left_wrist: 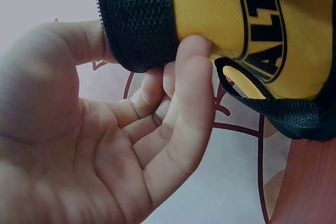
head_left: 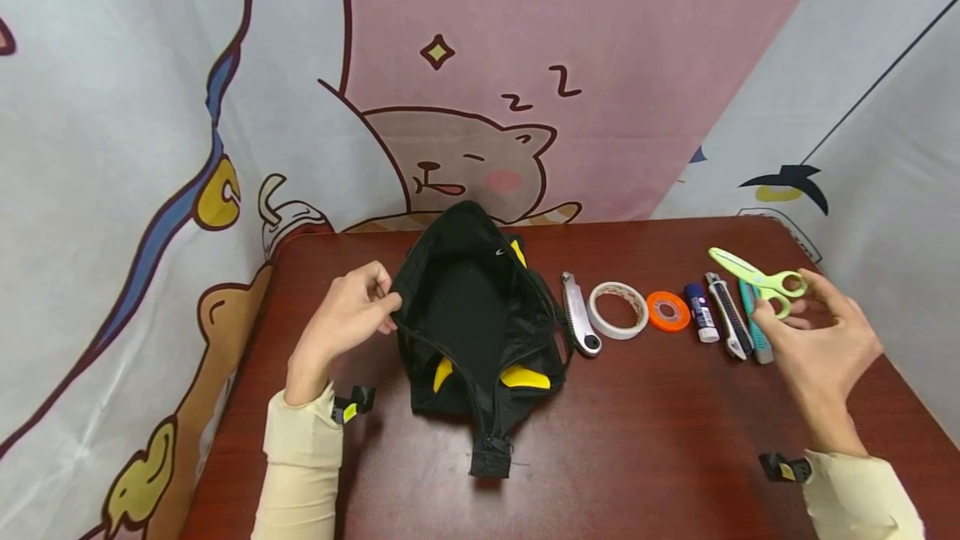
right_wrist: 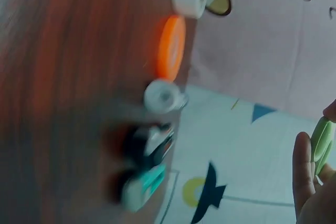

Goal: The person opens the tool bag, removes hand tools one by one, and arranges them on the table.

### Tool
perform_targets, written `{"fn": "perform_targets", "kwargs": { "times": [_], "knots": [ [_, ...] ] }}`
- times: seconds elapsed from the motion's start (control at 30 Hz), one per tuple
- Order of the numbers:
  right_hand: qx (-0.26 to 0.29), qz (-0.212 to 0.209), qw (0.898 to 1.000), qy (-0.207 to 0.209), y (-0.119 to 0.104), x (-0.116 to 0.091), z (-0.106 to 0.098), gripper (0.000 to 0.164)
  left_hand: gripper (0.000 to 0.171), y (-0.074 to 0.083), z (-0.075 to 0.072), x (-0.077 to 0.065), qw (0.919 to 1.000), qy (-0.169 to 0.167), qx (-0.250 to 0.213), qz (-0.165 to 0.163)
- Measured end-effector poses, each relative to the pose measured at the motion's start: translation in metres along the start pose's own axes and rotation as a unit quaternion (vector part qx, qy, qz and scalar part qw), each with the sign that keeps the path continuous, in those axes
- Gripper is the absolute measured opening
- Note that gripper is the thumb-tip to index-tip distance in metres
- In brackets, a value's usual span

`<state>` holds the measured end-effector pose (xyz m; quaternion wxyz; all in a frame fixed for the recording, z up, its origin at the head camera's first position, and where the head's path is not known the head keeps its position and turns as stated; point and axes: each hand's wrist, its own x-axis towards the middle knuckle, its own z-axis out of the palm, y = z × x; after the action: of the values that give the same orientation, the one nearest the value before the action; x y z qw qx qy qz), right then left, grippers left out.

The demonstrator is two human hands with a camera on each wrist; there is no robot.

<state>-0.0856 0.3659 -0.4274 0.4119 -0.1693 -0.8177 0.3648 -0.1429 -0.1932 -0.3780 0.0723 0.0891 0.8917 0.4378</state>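
Observation:
A black and yellow tool bag (head_left: 480,298) stands unzipped on the table, its mouth facing up. My left hand (head_left: 351,313) pinches the left edge of the bag's mouth between thumb and fingers; in the left wrist view the zipper band (left_wrist: 139,19) lies in that pinch, beside yellow fabric with black lettering. At the right, my right hand (head_left: 821,340) holds light green scissors (head_left: 757,280) by their handles, raised over a teal cutter (head_left: 756,323). The blades point left toward the bag. In the right wrist view only part of the green handles (right_wrist: 322,140) shows.
Right of the bag lie a grey cutter (head_left: 579,315), a white tape roll (head_left: 618,311), an orange tape roll (head_left: 668,311), a glue stick (head_left: 701,312) and a black and white cutter (head_left: 728,317). A cartoon-printed cloth (head_left: 600,7) hangs behind the reddish-brown table (head_left: 630,440).

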Motion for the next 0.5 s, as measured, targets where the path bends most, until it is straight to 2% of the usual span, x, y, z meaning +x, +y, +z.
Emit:
{"fn": "perform_targets", "kwargs": {
  "times": [0.13,0.33,0.4,0.5],
  "knots": [
    [-0.048,0.044,0.998,-0.003,0.019,0.009,-0.004,0.051,0.006,0.000,0.000,0.000,1.0000,0.000,0.002,-0.001],
    [-0.101,0.103,0.990,-0.013,0.042,0.023,-0.009,0.051,0.006,0.000,0.000,0.000,1.0000,-0.001,0.003,-0.002],
    [-0.122,0.121,0.985,-0.025,0.051,0.030,-0.013,0.054,0.006,0.000,0.001,0.000,1.0000,-0.002,0.004,-0.001],
    [-0.169,0.154,0.971,-0.065,0.064,0.039,-0.020,0.061,0.006,0.001,0.001,0.000,1.0000,-0.002,0.006,0.002]
  ]
}}
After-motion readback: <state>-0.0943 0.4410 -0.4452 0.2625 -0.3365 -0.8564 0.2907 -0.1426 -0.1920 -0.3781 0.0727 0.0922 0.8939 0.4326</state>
